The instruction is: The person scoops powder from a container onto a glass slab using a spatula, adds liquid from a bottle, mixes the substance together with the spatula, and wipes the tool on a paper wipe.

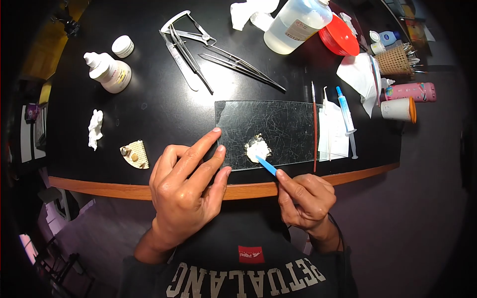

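Right hand (306,201) is pinching a blue spatula (267,166), tip in the white paste (257,147) sitting around 6 o'clock on the scratched glass slab (278,124). Left hand (186,186) holds nothing, fingers stretched out, tips pressing the slab's 9 o'clock edge

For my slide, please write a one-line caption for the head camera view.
Right hand mixes white paste with a blue spatula on a scratched glass slab steadied by left hand.
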A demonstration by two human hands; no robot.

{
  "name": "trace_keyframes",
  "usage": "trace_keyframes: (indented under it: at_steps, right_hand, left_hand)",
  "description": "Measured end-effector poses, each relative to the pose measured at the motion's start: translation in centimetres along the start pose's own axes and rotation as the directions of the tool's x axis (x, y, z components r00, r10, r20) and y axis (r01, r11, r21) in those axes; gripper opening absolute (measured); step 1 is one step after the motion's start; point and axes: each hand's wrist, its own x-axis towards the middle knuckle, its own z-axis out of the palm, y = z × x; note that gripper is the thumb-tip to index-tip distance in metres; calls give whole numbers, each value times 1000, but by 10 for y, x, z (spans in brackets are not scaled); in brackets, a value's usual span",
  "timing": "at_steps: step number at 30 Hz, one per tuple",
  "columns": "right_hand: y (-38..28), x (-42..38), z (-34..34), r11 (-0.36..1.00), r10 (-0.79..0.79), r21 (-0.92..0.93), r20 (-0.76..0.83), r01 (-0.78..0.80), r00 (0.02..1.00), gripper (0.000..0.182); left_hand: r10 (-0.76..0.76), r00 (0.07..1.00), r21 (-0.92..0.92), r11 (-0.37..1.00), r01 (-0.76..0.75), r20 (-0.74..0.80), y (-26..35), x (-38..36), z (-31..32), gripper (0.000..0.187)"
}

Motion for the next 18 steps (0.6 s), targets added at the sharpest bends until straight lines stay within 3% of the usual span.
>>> trace_keyframes:
  at_steps: [12, 18]
  right_hand:
    - [1, 0, -4, 999, 13, -34, -5, -13, 1000, 41]
    - [-6, 0, -2, 996, 64, -58, 21, -63, 998, 42]
  left_hand:
    - [38, 997, 29, 999, -36, -70, -3, -1, 5, 35]
    - [4, 1000, 3, 1000, -4, -19, 0, -2, 1, 36]
